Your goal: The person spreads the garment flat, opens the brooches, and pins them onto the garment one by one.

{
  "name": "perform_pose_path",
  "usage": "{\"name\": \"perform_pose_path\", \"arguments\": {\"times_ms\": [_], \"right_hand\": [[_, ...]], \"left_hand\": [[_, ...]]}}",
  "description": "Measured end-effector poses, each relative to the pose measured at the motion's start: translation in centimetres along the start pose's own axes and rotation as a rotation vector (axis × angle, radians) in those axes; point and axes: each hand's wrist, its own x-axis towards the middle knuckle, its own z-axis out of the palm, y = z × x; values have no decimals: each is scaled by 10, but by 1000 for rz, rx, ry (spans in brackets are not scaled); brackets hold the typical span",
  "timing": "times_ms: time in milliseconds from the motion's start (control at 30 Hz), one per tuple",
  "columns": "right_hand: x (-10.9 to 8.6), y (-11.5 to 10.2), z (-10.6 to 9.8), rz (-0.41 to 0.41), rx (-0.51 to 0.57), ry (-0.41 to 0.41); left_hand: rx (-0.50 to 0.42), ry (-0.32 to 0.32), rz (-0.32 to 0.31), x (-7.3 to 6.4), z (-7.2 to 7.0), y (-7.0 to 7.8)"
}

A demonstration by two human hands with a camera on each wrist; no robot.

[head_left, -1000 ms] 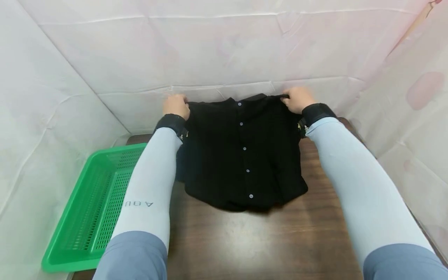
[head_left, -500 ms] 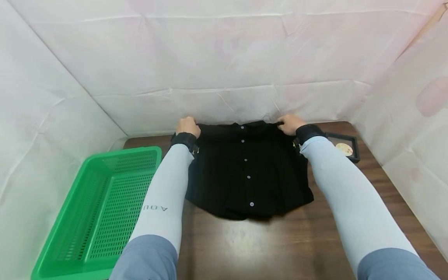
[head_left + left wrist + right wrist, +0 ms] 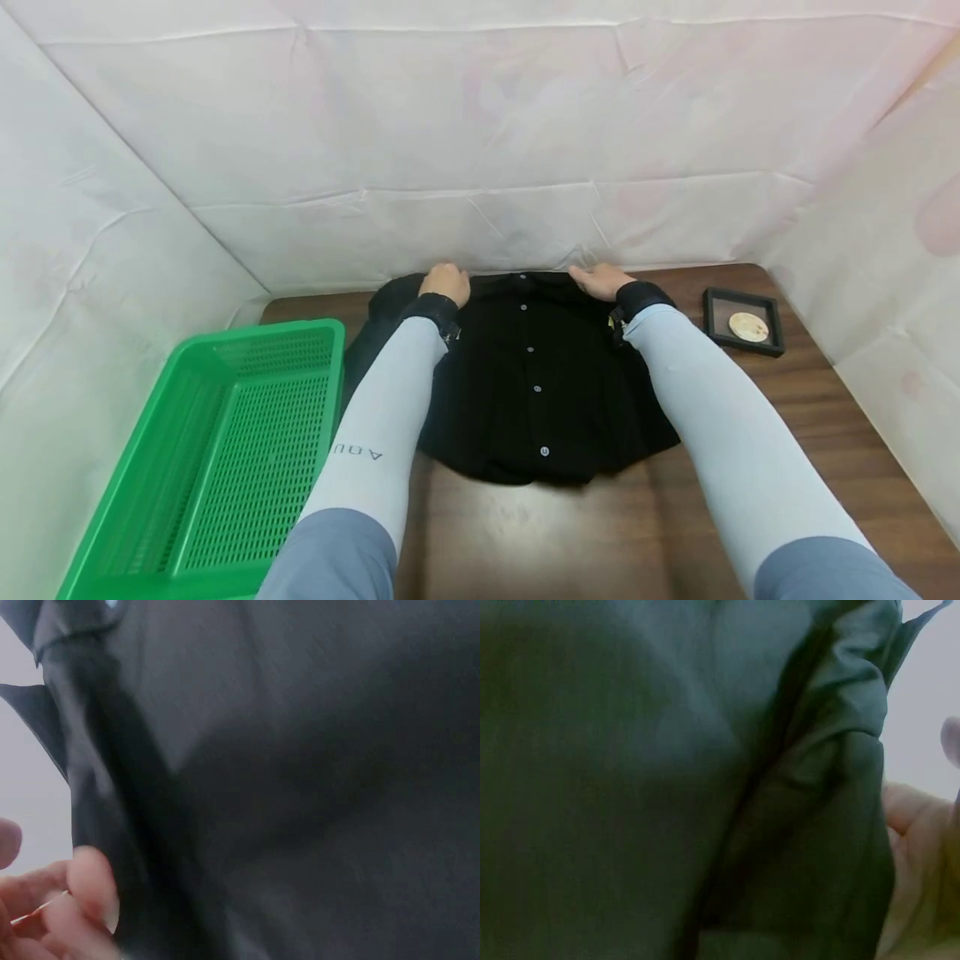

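Left hand (image 3: 446,284) and right hand (image 3: 602,282) are positioned relaxed, thumbs parted, at the far edge of the black shirt (image 3: 491,383) on the table (image 3: 525,542).

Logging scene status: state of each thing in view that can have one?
black shirt: spread button side up, front closed
green basket: upright, open-topped
black frame: lying on the table, pale disc within its border
left hand: at shirt's far edge, grip unclear
right hand: at shirt's far edge, grip unclear
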Motion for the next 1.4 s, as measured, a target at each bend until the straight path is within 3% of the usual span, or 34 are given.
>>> {"name": "perform_pose_path", "arguments": {"times_ms": [167,300,500,567,667,767,867,933,1033,1200,1300,1400], "right_hand": [[0,0,15,21,83,3],[1,5,23,26,145,15],[-6,6,25,-129,178,89],[-9,5,23,-198,150,153],[-14,-1,15,-260,80,295],[-18,-8,7,-264,21,451],[-20,-15,4,-221,33,516],[-19,-17,6,-188,29,501],[-18,-15,13,-151,29,409],[-19,-2,24,-85,21,303],[-21,9,26,-41,-4,277],[-27,16,27,-28,-55,228]], "left_hand": [[-171,-139,-80,0,13,8],[-242,-196,-143,0,21,7],[-311,-231,-223,1,24,-1],[-374,-214,-201,2,20,-2],[-469,-154,-100,3,11,-2],[-547,-74,9,2,2,-1],[-600,-6,33,-2,0,0],[-587,34,14,-5,2,-1],[-520,65,-27,-8,11,-4],[-490,67,-69,-12,25,-12],[-368,14,-69,-14,30,-17],[-159,-89,-84,-21,27,-18]]}}
